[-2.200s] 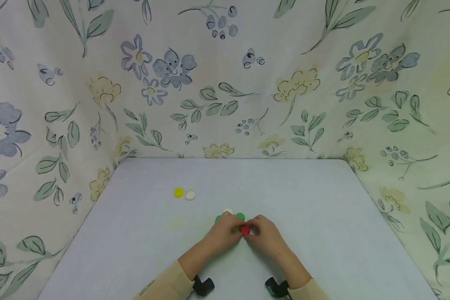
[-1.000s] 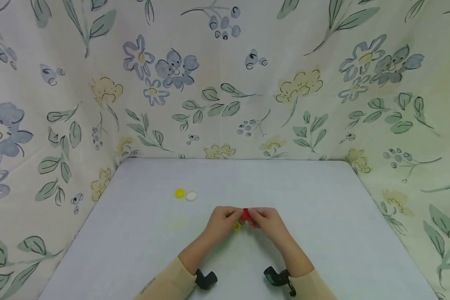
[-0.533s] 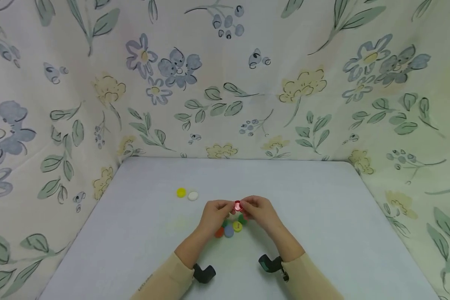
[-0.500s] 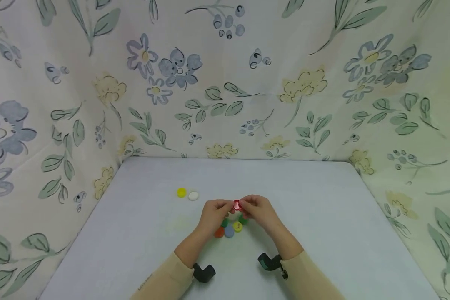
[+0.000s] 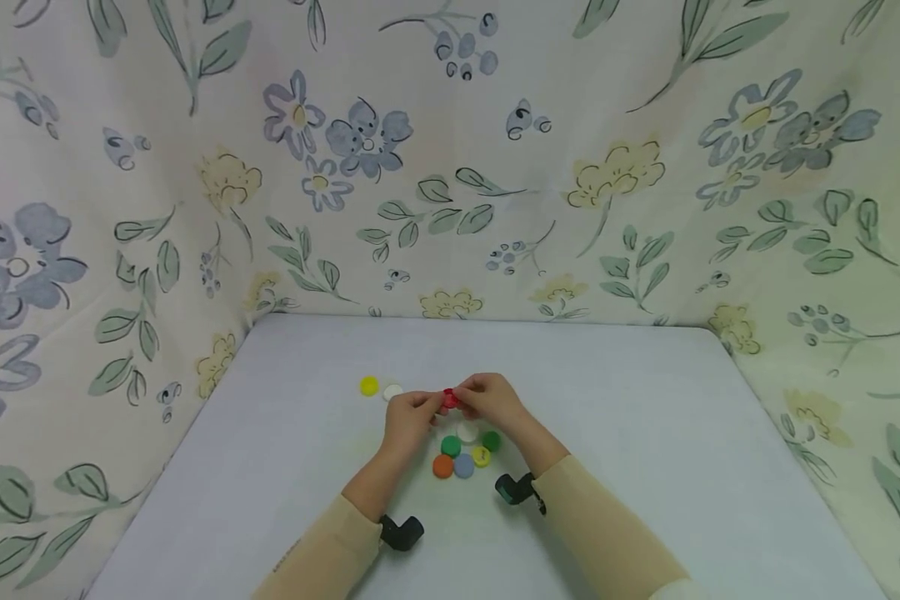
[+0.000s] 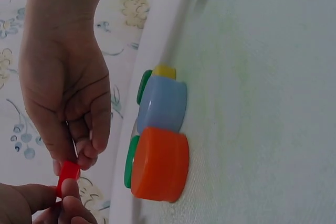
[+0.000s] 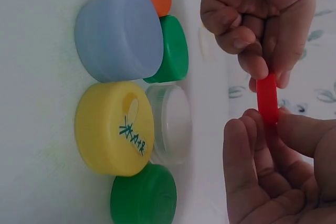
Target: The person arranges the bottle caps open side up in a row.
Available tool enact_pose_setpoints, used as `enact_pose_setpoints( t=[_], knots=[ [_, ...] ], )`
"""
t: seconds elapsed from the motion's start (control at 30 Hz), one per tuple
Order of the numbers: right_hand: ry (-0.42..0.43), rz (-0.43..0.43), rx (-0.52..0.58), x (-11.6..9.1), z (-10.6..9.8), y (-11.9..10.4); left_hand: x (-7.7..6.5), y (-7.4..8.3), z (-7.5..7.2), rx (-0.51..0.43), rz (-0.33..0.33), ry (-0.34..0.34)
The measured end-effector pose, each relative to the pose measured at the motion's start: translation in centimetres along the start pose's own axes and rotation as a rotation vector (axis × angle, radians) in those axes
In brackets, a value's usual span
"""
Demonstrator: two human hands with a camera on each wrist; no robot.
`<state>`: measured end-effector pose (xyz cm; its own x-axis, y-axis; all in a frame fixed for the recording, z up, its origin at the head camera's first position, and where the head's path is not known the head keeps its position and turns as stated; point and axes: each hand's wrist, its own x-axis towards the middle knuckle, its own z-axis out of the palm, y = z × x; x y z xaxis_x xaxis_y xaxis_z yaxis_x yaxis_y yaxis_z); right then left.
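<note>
Both hands pinch a red bottle cap (image 5: 450,398) between them, held above the white table. My left hand (image 5: 407,425) has it by the left edge, and my right hand (image 5: 493,402) by the right edge. In the right wrist view the red cap (image 7: 266,98) shows edge-on between thumbs and fingers. Nearer the body lies a cluster of caps: an orange cap (image 5: 442,466), a pale blue cap (image 5: 463,466), a yellow cap (image 5: 481,456) with printed writing, a green cap (image 5: 451,447), a darker green cap (image 5: 491,441) and a whitish translucent cap (image 7: 176,124).
Another yellow cap (image 5: 369,385) and a white cap (image 5: 392,392) lie apart from the cluster, farther back and left; the left hand is close to the white one. A floral curtain (image 5: 450,233) surrounds the table (image 5: 607,367) at the back and sides.
Both hands have lifted the red cap off the cluster and carried it away from the body and to the left. The cluster, mostly covered earlier, now shows.
</note>
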<state>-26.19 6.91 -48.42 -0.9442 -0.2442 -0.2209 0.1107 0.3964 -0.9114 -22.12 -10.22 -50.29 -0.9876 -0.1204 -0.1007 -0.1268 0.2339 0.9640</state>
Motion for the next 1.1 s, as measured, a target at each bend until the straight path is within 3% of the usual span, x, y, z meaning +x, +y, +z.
enact_pose_setpoints(
  t=[0.53,0.87,1.1],
  knots=[
    [-0.052,-0.047,-0.191,3.3,3.1,-1.5,1.3,-1.2,-2.1,0.031,-0.043,0.131],
    [-0.033,-0.012,-0.252,4.6,4.3,-1.3,1.9,-1.9,-2.1,0.026,-0.058,0.148],
    [-0.022,0.033,-0.259,5.3,5.0,-1.5,1.3,-1.9,-1.9,0.092,-0.057,0.117]
  ],
)
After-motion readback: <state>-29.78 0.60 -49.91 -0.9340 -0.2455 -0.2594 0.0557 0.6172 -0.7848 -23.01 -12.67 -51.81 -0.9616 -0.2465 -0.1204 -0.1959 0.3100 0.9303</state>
